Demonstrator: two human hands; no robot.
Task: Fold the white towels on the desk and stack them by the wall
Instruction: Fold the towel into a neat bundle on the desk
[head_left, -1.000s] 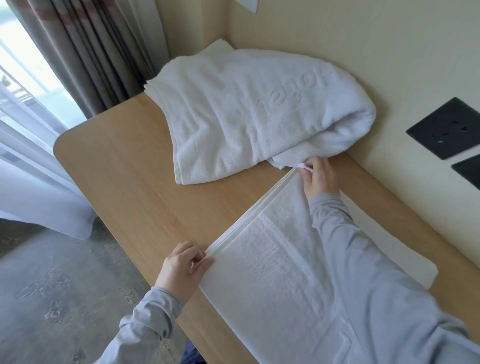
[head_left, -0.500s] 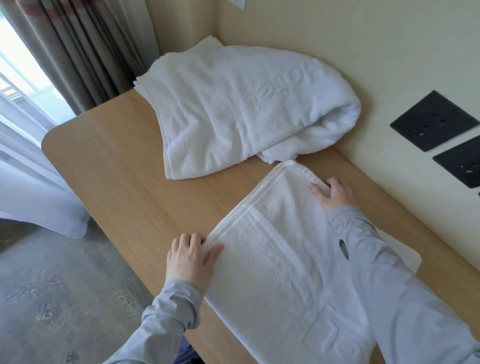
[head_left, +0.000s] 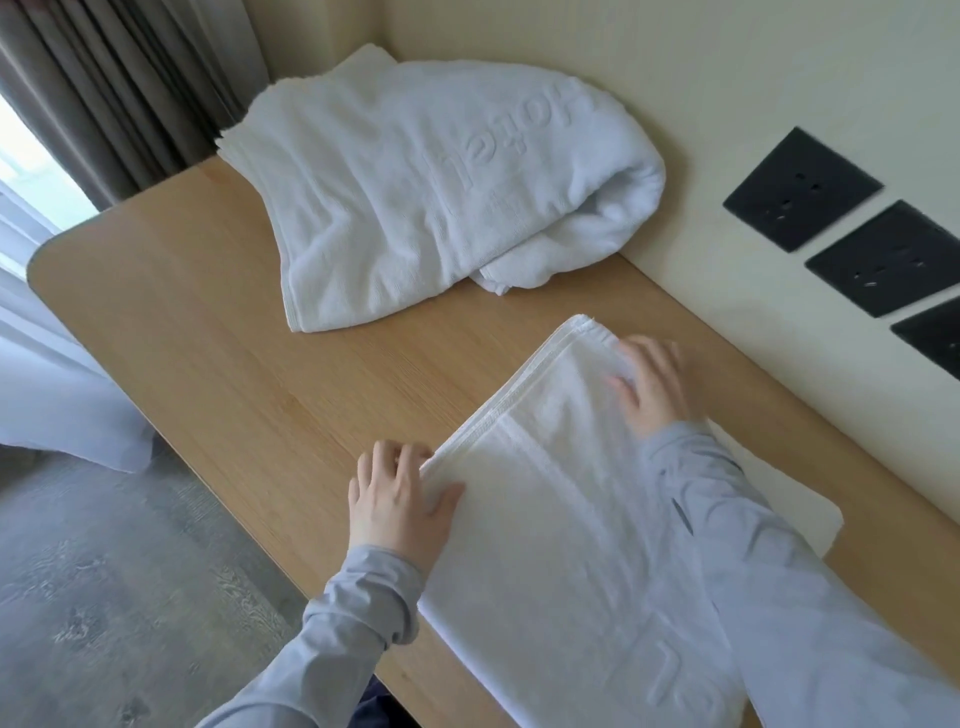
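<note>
From the head camera we are looking down at a wooden desk (head_left: 218, 332) set against a cream wall (head_left: 675, 78). A folded white towel (head_left: 561, 545) is lying flat on the near part of the desk, its stitched edge running from the near left corner up toward the wall. Our left hand (head_left: 397, 504) is resting open at that near left corner, fingers on the desk just beside the edge and the thumb lying over the cloth, gripping nothing. Our right hand (head_left: 654, 384) is lying open and palm down on the far corner of the same towel, fingers spread and pressing the top layer. A second, bulkier towel (head_left: 415, 187) is sitting loosely bundled at the far end of the desk, touching the wall, well apart from both hands. Dark outlet plates (head_left: 802, 189) are showing on the wall to the right, and a curtain (head_left: 119, 88) is hanging at the far left.
</note>
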